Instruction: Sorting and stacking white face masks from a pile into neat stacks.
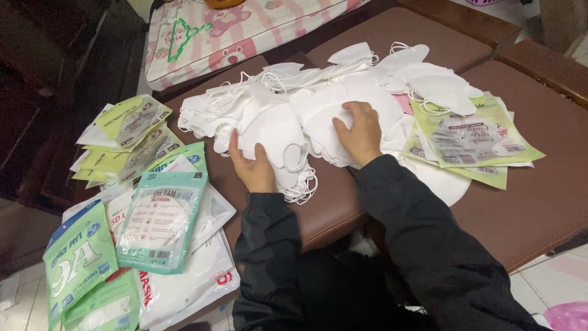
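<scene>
Nearest to me, black sleeves [392, 245] lead up from the bottom edge to both hands on the brown cushioned surface [539, 202]. My left hand [254, 165] lies close to the near edge, fingers pinched on a white face mask [272, 138] at the front of the heap. Just beyond it, my right hand [360, 132] rests flat, fingers spread, pressing on the pile of white masks [324, 92] that fills the middle of the surface. Off the left edge lie green and teal mask packets [160, 220]; toward the right edge sit light green packets [471, 138]. Farthest off, a pink patterned mattress [245, 30] carries a green hanger [187, 34].
</scene>
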